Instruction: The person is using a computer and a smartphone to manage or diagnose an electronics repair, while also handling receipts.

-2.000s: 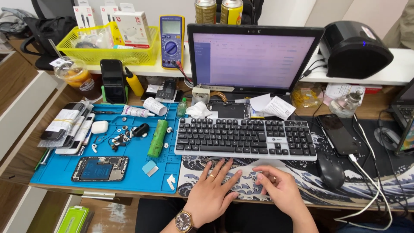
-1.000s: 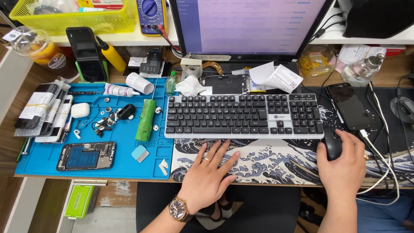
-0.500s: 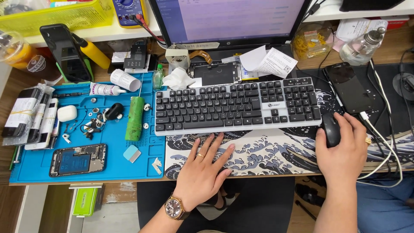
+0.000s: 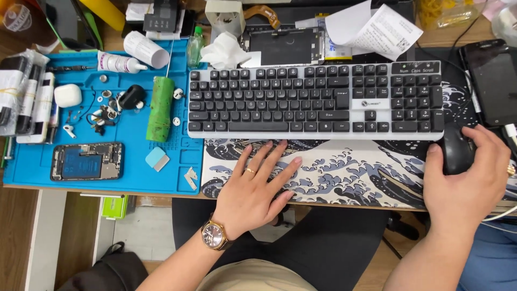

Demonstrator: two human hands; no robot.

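Black plastic fills the cup of the right hand (image 4: 469, 180): a small dark computer mouse (image 4: 456, 150) sits under its curled fingers, thumb on the mouse's near side, the other fingers draped over its top and far side, at the right end of the desk mat. The left hand (image 4: 257, 186) lies flat, palm down, on the long desk mat printed with blue and white waves (image 4: 350, 172), fingers spread and straight, a ring on one of them and a round wristwatch with a dark face (image 4: 213, 235) at the wrist.

Just beyond the left fingertips runs the near edge of the black-keyed keyboard with a silver frame (image 4: 318, 99); the fingertips stop short of it, on the mat. Between the two hands the mat lies bare along the desk's front edge. Left of the left thumb, the mat meets the bright blue silicone work mat (image 4: 32, 161), where an opened phone with its insides showing (image 4: 87, 160), a green cylinder (image 4: 160, 109) and small loose parts lie. Past the right fingertips a dark phone (image 4: 493, 81) lies face up, and white cables trail off the desk edge beside the wrist.

Against half a second ago, the hands rest in the same places, left flat and right on the mouse; the view has dipped lower and closer, so the monitor has left the top of the picture.
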